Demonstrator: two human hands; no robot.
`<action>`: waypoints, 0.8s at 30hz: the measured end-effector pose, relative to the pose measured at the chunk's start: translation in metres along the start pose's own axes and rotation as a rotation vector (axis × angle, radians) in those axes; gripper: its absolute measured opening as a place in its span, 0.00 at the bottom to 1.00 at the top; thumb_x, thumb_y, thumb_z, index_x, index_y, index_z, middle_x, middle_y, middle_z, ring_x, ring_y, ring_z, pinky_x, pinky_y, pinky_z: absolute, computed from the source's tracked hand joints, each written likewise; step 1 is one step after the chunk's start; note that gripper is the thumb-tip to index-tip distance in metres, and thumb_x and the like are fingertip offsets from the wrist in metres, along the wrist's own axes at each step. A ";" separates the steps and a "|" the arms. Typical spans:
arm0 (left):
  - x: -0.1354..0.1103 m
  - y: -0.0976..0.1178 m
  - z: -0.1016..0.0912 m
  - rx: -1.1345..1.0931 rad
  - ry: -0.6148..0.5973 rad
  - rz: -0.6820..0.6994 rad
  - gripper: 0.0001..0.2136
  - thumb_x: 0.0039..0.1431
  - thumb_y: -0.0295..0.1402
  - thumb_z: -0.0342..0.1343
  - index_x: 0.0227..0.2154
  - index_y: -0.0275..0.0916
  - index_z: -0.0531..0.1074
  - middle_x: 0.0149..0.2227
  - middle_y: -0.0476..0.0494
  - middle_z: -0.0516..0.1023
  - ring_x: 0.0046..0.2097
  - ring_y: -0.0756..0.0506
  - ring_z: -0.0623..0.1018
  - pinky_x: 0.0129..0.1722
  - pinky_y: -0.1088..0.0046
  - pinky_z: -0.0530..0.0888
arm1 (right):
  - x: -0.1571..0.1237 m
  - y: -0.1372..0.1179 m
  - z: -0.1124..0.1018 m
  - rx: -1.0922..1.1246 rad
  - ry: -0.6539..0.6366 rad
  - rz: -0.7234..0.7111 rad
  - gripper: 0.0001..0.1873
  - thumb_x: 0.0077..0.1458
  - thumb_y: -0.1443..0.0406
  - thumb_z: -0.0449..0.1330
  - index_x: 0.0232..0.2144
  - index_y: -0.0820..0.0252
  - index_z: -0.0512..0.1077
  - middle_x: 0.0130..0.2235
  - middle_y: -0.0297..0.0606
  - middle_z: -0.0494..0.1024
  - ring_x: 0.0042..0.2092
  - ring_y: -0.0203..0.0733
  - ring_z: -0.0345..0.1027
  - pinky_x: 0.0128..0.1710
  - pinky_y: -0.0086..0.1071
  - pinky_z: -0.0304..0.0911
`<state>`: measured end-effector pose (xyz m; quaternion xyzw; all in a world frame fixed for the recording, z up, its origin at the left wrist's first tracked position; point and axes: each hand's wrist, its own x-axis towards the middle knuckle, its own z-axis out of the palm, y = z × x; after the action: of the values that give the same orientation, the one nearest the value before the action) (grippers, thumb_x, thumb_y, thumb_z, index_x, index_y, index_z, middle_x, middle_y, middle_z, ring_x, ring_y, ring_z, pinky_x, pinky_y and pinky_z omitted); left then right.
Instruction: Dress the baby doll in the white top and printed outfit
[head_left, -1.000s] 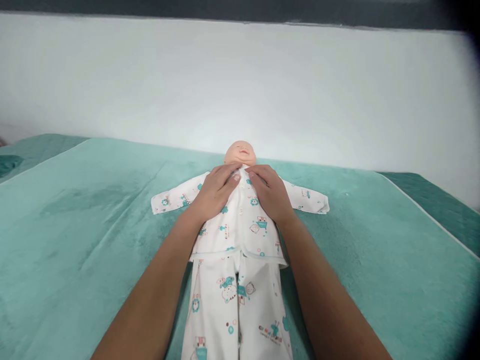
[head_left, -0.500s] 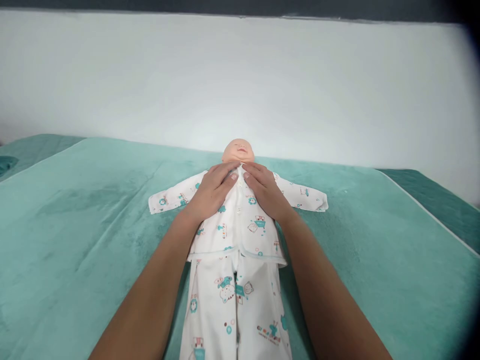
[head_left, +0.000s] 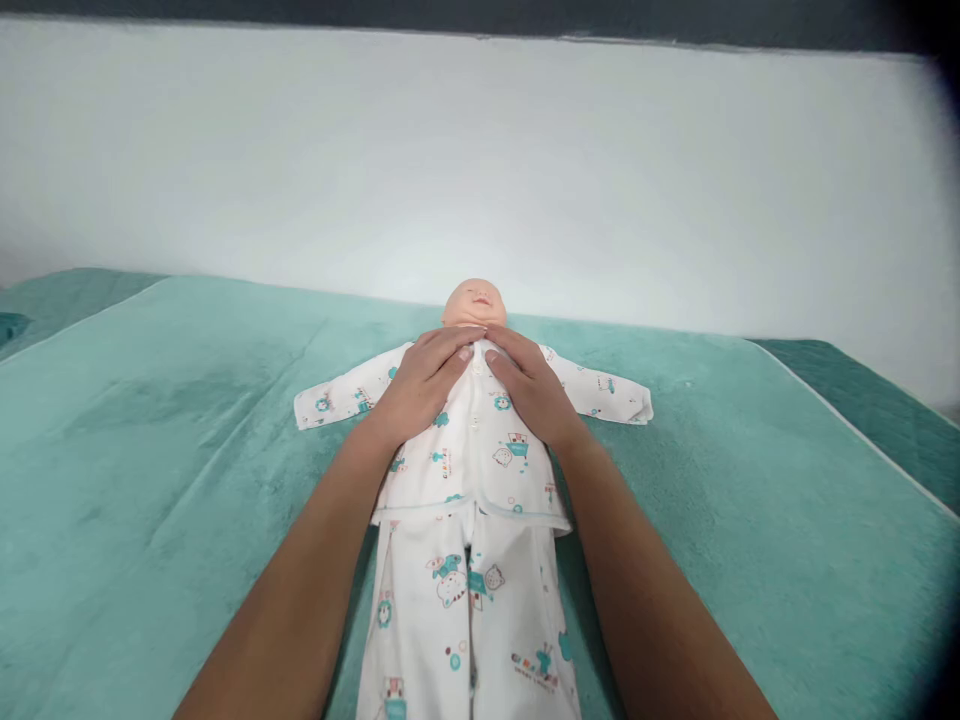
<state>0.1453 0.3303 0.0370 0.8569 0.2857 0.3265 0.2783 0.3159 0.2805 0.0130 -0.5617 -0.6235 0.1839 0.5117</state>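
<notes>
A baby doll point(head_left: 475, 303) lies on its back, its head toward the wall. It wears a white printed jacket point(head_left: 474, 470) with long sleeves spread out to both sides, and matching white trousers point(head_left: 517, 610) that run out of the bottom of the view. My left hand point(head_left: 426, 380) rests flat on the left side of the jacket's chest, fingers stretched toward the collar. On the other side of the front opening, my right hand point(head_left: 531, 382) lies flat in the same way. The fingertips of both hands come close together just below the doll's chin.
A green cloth point(head_left: 187, 420) with several creases covers the surface under the doll. Behind it rises a white wall point(head_left: 480, 150) with a dark band along the top. Darker green parts point(head_left: 847, 390) show beyond the cloth's pale edge lines.
The fingertips of both hands have drawn slightly closer together at the collar. Otherwise the hands, doll and clothes stay nearly as they were; the view has shifted a little.
</notes>
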 end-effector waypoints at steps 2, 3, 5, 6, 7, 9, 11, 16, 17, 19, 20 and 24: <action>0.000 -0.001 0.000 0.009 0.005 -0.002 0.19 0.71 0.40 0.39 0.59 0.48 0.66 0.63 0.51 0.66 0.65 0.46 0.63 0.65 0.62 0.60 | 0.001 0.000 0.000 0.002 -0.018 -0.014 0.20 0.62 0.59 0.52 0.55 0.50 0.70 0.61 0.33 0.68 0.65 0.41 0.55 0.67 0.43 0.47; 0.000 -0.001 0.000 0.013 0.008 -0.005 0.19 0.71 0.40 0.39 0.59 0.48 0.65 0.63 0.51 0.66 0.65 0.46 0.63 0.65 0.63 0.60 | 0.000 0.001 0.000 0.011 -0.013 -0.008 0.20 0.62 0.59 0.52 0.55 0.50 0.70 0.61 0.33 0.68 0.64 0.41 0.55 0.67 0.43 0.48; 0.000 -0.001 0.000 0.021 0.011 -0.014 0.19 0.71 0.41 0.39 0.59 0.48 0.65 0.63 0.51 0.66 0.65 0.46 0.63 0.65 0.63 0.61 | 0.000 0.001 0.001 0.041 0.023 0.007 0.18 0.61 0.59 0.53 0.52 0.50 0.71 0.59 0.33 0.70 0.63 0.42 0.58 0.65 0.43 0.51; -0.001 -0.001 0.000 0.025 0.012 -0.021 0.19 0.71 0.41 0.39 0.59 0.48 0.65 0.64 0.51 0.66 0.65 0.46 0.63 0.65 0.63 0.61 | -0.001 0.001 0.001 0.058 0.044 0.009 0.17 0.61 0.60 0.54 0.51 0.50 0.72 0.58 0.33 0.71 0.62 0.42 0.60 0.64 0.43 0.53; -0.001 -0.001 0.000 0.027 0.014 -0.027 0.19 0.70 0.42 0.39 0.59 0.48 0.65 0.64 0.51 0.66 0.65 0.45 0.63 0.65 0.63 0.61 | -0.002 0.001 0.002 0.073 0.062 0.010 0.15 0.61 0.60 0.54 0.49 0.50 0.72 0.57 0.33 0.72 0.60 0.42 0.61 0.63 0.43 0.54; -0.001 0.000 0.000 0.030 0.017 -0.036 0.19 0.70 0.42 0.40 0.59 0.48 0.65 0.63 0.51 0.66 0.65 0.45 0.63 0.65 0.63 0.62 | -0.002 0.002 0.002 0.087 0.080 0.007 0.14 0.60 0.60 0.54 0.47 0.50 0.72 0.55 0.32 0.73 0.59 0.42 0.63 0.62 0.43 0.55; -0.001 0.000 0.000 0.031 0.021 -0.039 0.20 0.70 0.43 0.40 0.59 0.48 0.65 0.63 0.50 0.66 0.65 0.45 0.64 0.64 0.63 0.63 | -0.002 0.001 0.001 0.076 0.066 0.000 0.14 0.60 0.60 0.54 0.47 0.50 0.72 0.55 0.33 0.73 0.59 0.42 0.63 0.63 0.44 0.55; 0.000 -0.001 0.001 0.022 0.032 -0.036 0.20 0.70 0.42 0.41 0.59 0.47 0.66 0.62 0.50 0.68 0.64 0.45 0.65 0.64 0.63 0.63 | -0.001 -0.002 0.000 -0.001 0.024 0.023 0.16 0.61 0.60 0.53 0.49 0.51 0.72 0.58 0.34 0.71 0.62 0.42 0.58 0.65 0.44 0.50; 0.000 -0.001 0.001 0.022 0.033 -0.035 0.19 0.70 0.42 0.41 0.59 0.47 0.66 0.62 0.50 0.68 0.64 0.45 0.65 0.64 0.62 0.63 | -0.001 -0.002 0.000 -0.017 0.019 0.031 0.17 0.61 0.60 0.52 0.50 0.52 0.72 0.59 0.34 0.70 0.63 0.42 0.58 0.66 0.45 0.49; 0.000 -0.002 0.001 0.020 0.034 -0.034 0.19 0.70 0.42 0.41 0.59 0.48 0.66 0.62 0.51 0.68 0.64 0.45 0.65 0.64 0.62 0.63 | 0.000 -0.002 0.000 -0.038 0.011 0.040 0.18 0.61 0.60 0.52 0.51 0.52 0.72 0.60 0.34 0.69 0.63 0.42 0.56 0.66 0.45 0.48; 0.000 -0.002 0.001 0.016 0.033 -0.034 0.19 0.70 0.42 0.41 0.59 0.48 0.66 0.62 0.51 0.68 0.64 0.45 0.65 0.64 0.62 0.63 | 0.000 -0.002 0.000 -0.043 0.008 0.044 0.18 0.62 0.60 0.52 0.51 0.52 0.72 0.60 0.34 0.69 0.63 0.42 0.56 0.66 0.45 0.48; 0.000 -0.002 0.001 -0.002 0.033 -0.049 0.20 0.69 0.43 0.41 0.59 0.48 0.66 0.63 0.51 0.67 0.64 0.44 0.64 0.64 0.61 0.62 | -0.001 -0.002 0.001 0.001 0.024 0.063 0.17 0.61 0.60 0.53 0.50 0.51 0.72 0.59 0.32 0.70 0.63 0.42 0.57 0.66 0.44 0.49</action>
<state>0.1454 0.3308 0.0351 0.8440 0.3108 0.3340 0.2821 0.3139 0.2790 0.0138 -0.5830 -0.5993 0.1933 0.5134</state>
